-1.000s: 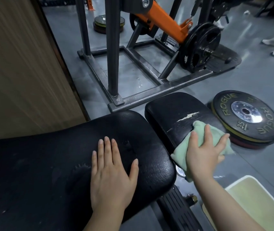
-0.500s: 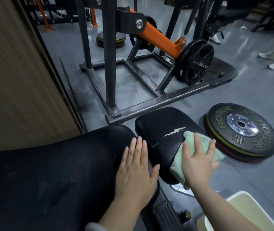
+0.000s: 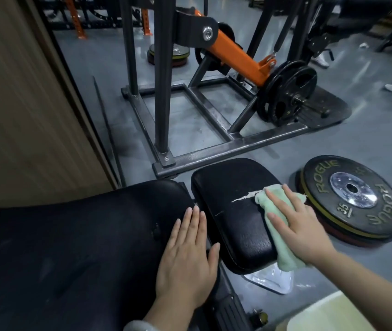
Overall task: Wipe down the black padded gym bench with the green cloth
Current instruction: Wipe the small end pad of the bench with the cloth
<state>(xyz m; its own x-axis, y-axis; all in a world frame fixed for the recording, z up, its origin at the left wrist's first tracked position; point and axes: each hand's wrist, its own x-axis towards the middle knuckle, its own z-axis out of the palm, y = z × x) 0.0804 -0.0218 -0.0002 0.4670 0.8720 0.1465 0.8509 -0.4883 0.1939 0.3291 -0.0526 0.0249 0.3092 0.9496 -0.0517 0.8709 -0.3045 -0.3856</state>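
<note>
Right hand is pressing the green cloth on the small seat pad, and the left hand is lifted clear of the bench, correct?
Not quite. The head view shows the left hand resting flat on the long back pad. The right hand does press the green cloth on the small seat pad.

Two bare hands, left and right; a pale grey cuff, possibly a sleeve, rings the left wrist.
</note>
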